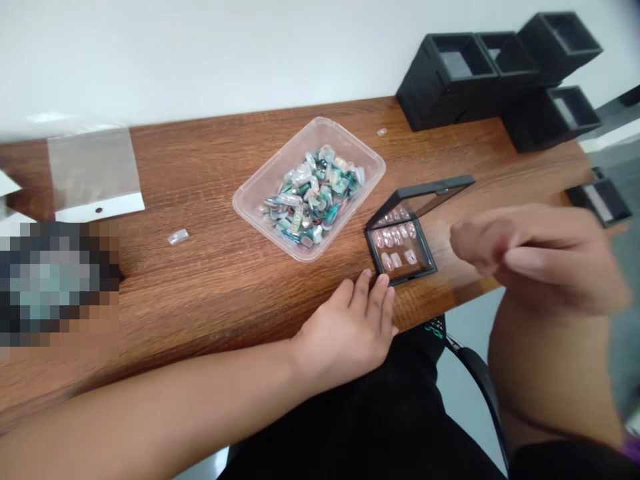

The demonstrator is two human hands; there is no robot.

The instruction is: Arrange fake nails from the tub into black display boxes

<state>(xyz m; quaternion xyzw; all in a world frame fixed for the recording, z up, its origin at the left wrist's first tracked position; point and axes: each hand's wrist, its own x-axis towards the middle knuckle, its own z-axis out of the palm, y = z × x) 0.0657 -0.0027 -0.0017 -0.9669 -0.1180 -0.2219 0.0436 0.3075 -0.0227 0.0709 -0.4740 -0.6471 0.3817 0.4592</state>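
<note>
My left hand lies palm down at the table's front edge, fingers stretched out. Its fingertips reach the near corner of a small black case, whose clear-windowed lid stands raised. Inside the case, several clear, shiny press-on nails sit in rows. To the right of the case my right hand is lifted and blurred, thumb and fingers pinched together; whatever may be between them cannot be made out. Behind the case, a clear plastic tub holds a heap of teal, white and pink press-on nails.
Black open boxes are grouped at the back right, with another black box at the right edge. A loose nail and a small clear piece lie on the wooden table. A clear bag lies at left, near a pixelated area.
</note>
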